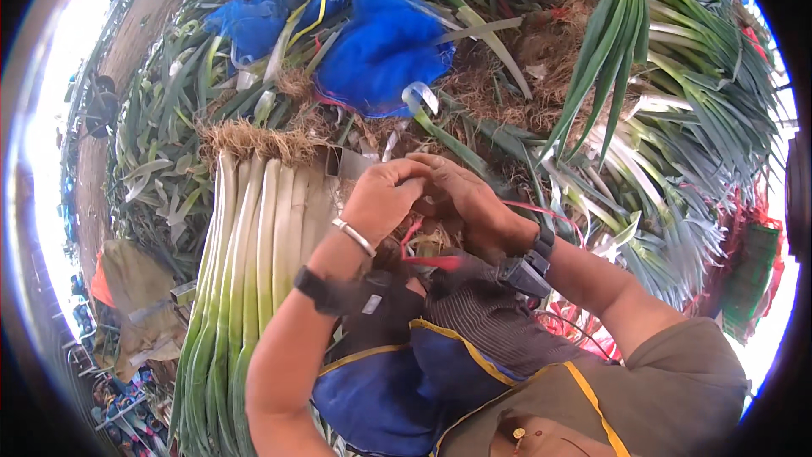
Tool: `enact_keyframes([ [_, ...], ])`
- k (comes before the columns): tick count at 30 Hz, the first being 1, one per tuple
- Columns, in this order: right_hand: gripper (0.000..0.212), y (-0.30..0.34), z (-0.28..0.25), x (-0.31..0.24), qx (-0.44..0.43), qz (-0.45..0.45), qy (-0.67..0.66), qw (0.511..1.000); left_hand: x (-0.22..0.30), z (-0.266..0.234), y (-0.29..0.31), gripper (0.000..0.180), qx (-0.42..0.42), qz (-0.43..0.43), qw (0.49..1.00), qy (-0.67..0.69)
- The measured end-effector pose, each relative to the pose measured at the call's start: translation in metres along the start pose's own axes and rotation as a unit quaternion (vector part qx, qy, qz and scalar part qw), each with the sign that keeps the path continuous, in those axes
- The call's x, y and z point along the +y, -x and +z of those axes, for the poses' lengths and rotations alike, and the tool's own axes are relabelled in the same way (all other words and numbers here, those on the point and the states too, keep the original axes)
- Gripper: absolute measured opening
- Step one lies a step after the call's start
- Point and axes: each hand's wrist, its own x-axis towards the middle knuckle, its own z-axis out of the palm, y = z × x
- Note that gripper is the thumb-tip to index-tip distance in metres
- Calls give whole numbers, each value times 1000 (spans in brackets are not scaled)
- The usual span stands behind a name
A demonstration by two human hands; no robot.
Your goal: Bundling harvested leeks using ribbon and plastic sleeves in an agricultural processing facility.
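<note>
My left hand [386,200] and my right hand [476,203] meet at the middle, fingers bent in and fingertips pressed together. What they pinch is hidden behind the fingers. Below them hangs a pink plastic string [409,242], and another pink strand [545,208] runs out to the right past my right hand. A flat metal blade [348,164] juts out beside my left knuckles; whether that hand touches it, I cannot tell. Left of my left hand lies a row of trimmed leeks [262,245], side by side, their brown roots [254,142] at the far end.
Beyond my hands lies a blue cloth [381,55] among loose leaves. Untrimmed leeks [677,93] are heaped at the right, with root clumps [554,59] beside them. Leaf scraps [169,144] cover the left side. A green net bag [751,275] sits at the right edge.
</note>
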Motion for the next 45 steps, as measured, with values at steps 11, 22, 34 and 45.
enact_keyframes([
  [11, 17, -69, -97, 137, -100, -277, 634, 715, -51, -20, 2, 25, -47, -15, 983, -177],
  [22, 16, -114, -56, 221, -277, -385, 710, 520, -9, -60, 13, 25, 3, 7, 1000, -6],
  [34, 18, -74, -157, 78, 159, -10, -186, 969, 83, -184, 77, 29, 247, 85, 964, -48],
  [45, 26, -174, -53, 177, -201, 169, 88, 961, -97, -429, 8, 34, -20, -108, 963, -245],
])
